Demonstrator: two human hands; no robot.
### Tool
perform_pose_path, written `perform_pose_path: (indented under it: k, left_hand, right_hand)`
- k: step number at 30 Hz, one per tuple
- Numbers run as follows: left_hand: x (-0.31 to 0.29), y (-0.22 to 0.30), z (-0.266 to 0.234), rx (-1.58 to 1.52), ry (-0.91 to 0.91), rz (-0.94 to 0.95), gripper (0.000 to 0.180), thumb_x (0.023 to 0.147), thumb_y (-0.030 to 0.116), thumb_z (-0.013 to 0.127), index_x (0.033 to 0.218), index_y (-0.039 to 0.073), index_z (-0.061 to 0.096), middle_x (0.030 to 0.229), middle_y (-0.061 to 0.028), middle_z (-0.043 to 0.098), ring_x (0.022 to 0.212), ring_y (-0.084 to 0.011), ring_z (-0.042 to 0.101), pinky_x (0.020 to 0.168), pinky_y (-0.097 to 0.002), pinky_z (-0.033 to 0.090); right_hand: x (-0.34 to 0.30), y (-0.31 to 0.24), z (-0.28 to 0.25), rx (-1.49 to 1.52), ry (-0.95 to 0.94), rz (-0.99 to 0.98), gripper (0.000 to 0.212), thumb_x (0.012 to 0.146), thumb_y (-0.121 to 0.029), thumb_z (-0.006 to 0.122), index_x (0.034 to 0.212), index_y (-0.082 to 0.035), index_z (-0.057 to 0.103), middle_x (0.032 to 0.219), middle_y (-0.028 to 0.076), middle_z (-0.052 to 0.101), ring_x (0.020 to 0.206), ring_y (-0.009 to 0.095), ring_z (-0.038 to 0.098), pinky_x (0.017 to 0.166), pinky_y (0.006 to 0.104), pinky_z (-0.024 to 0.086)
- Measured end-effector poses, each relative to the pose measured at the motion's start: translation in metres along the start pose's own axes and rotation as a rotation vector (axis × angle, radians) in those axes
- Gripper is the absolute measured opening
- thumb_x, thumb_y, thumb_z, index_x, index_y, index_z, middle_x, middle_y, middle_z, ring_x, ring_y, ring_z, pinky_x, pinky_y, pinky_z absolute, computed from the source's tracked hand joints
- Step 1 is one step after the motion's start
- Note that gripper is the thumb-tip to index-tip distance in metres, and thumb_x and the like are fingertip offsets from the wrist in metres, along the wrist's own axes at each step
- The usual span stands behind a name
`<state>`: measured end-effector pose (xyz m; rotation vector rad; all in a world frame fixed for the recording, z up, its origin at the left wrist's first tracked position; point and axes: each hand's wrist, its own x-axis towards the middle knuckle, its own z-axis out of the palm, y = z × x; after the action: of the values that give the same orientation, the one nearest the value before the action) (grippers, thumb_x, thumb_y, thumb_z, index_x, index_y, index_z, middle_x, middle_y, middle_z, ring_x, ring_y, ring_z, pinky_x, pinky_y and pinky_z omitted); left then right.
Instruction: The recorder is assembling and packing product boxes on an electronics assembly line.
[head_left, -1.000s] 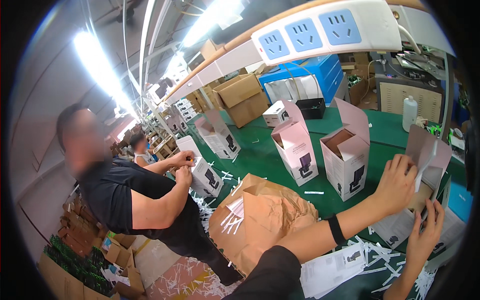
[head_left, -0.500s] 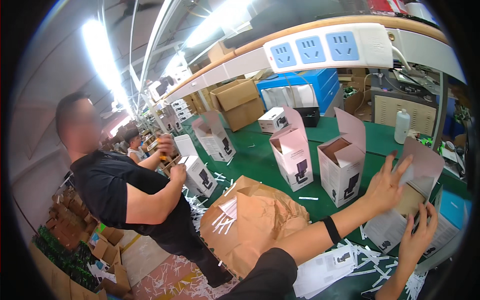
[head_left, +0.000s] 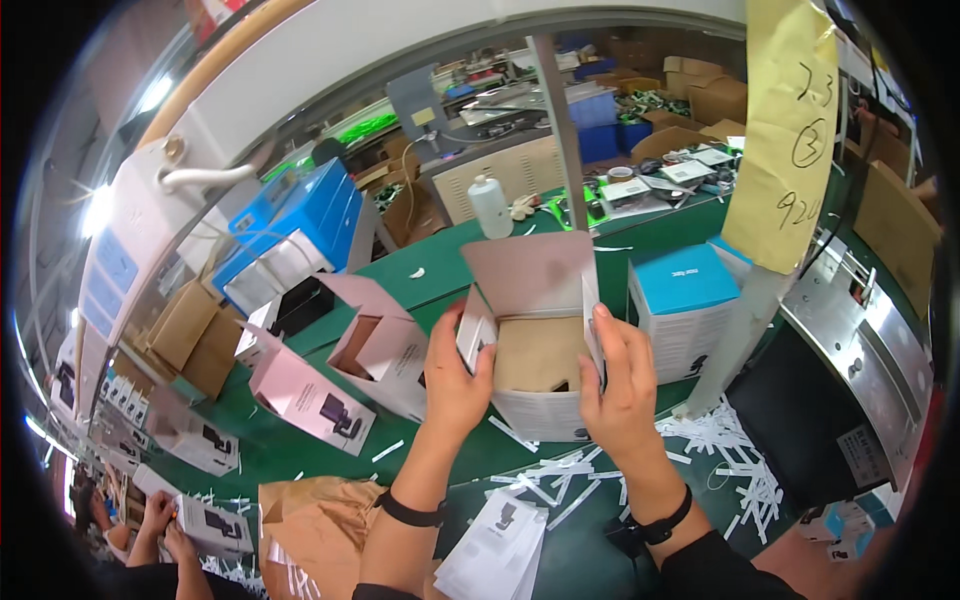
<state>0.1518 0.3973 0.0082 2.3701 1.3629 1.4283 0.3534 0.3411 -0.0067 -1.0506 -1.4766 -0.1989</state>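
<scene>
In front of me stands an open white carton (head_left: 540,415), its lid raised at the back and a brown cardboard insert (head_left: 540,352) showing inside. My left hand (head_left: 457,370) grips the carton's left side flap, thumb toward the opening. On the opposite side my right hand (head_left: 622,385) holds the right side flap, fingers along its outer face. To the left stand two more open cartons, a whitish-pink one (head_left: 388,365) and a pink-tinted one (head_left: 315,405). A closed carton with a blue top (head_left: 684,310) stands just right of the one I hold.
Instruction leaflets (head_left: 495,545) and crumpled brown paper (head_left: 320,535) lie nearest me. White paper strips (head_left: 730,465) litter the bench. A metal post with a yellow paper (head_left: 785,140) rises at right, beside a black-and-metal machine (head_left: 820,390). A white bottle (head_left: 490,207) stands behind. A co-worker's hands (head_left: 165,520) hold a carton at far left.
My view has swung to the right. My hands have shifted from the carton's raised lid and front edge to its two side flaps, and the carton now faces me squarely.
</scene>
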Motion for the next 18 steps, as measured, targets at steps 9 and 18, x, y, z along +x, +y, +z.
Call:
perform_pose_path:
  k: [9,18]
  left_hand:
    - [-0.013,0.016,0.016,0.032,-0.113,0.235,0.058,0.088,0.002,0.066,0.143,-0.001,0.049,0.135,-0.0240,0.060,0.123,-0.0415,0.059,0.104,-0.0434,0.047]
    - [0.001,0.002,0.008,0.180,-0.060,-0.010,0.059,0.085,0.004,0.065,0.139,-0.008,0.044,0.129,-0.0276,0.055,0.114,-0.0443,0.057,0.101,-0.0474,0.045]
  right_hand:
    - [0.001,0.016,-0.007,0.016,-0.197,-0.062,0.035,0.081,-0.021,0.077,0.111,-0.004,0.071,0.116,0.011,0.064,0.109,0.034,0.059,0.091,0.0438,0.050]
    - [0.002,0.018,-0.004,0.042,-0.080,0.057,0.035,0.080,-0.011,0.077,0.113,-0.003,0.069,0.115,0.014,0.065,0.107,0.035,0.062,0.090,0.0431,0.053]
